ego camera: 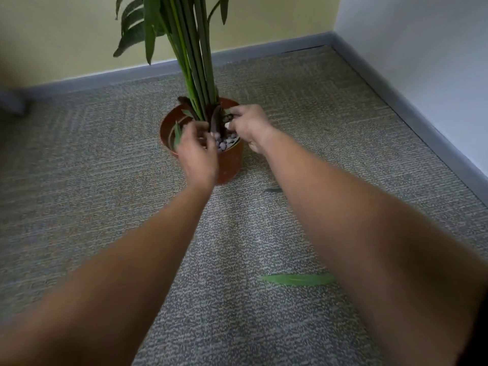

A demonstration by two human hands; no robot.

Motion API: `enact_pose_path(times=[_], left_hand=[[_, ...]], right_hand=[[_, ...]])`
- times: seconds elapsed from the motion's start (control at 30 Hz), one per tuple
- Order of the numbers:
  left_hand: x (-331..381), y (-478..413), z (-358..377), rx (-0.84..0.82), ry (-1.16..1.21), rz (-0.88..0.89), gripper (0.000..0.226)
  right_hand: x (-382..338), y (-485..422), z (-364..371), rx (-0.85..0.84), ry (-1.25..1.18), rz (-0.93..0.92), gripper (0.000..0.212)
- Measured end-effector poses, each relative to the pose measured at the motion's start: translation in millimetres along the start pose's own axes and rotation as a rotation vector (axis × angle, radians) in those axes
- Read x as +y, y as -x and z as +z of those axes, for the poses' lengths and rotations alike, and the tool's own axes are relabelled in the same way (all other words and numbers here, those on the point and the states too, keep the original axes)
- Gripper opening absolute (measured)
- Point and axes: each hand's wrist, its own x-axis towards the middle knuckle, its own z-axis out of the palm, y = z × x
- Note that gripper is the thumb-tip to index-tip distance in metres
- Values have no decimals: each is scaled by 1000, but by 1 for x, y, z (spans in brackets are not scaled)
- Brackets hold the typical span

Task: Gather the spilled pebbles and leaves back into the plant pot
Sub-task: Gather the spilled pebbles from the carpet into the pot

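Note:
A terracotta plant pot [232, 162] stands on the carpet and holds a tall green plant [195, 62]. Grey pebbles [224, 142] fill its near side. My left hand [198, 154] hovers over the pot's front rim with its fingers curled; a green leaf [177, 134] sticks up beside it, against the rim. My right hand [249, 125] reaches over the right rim, fingers bent down among the pebbles near the stems. Whether either hand holds something is hidden. A long green leaf [298, 279] lies on the carpet near my right forearm. A small dark leaf [273, 190] lies closer to the pot.
Grey patterned carpet [105, 180] covers the floor. A grey skirting board [264, 51] runs along the yellow back wall and the white right wall [422, 75], meeting in a corner behind the pot. A blurred dark object [13, 101] sits at the far left.

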Motion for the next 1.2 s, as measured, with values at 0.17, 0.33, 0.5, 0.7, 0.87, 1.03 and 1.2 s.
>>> enact_pose_path(times=[0.17, 0.33, 0.5, 0.7, 0.87, 1.03, 1.2], left_hand=[[-19, 56, 41, -383, -87, 174, 18], [-40, 75, 101, -1006, -480, 250, 65], [-47, 75, 147, -1009, -592, 267, 73], [-61, 69, 181, -907, -621, 325, 68], [-72, 73, 187, -801, -601, 396, 65], [-71, 74, 188, -761, -605, 412, 65], [-70, 74, 187, -750, -608, 407, 66]], right_hand=[[55, 7, -38, 280, -35, -77, 20], [126, 9, -78, 299, 283, 14, 18], [165, -3, -115, 261, 554, 30, 23], [184, -48, -130, 312, 700, 38, 31], [191, -88, -129, 315, 659, -25, 55], [188, -125, -128, 200, 905, 106, 62], [184, -138, -130, 95, 990, 236, 72]])
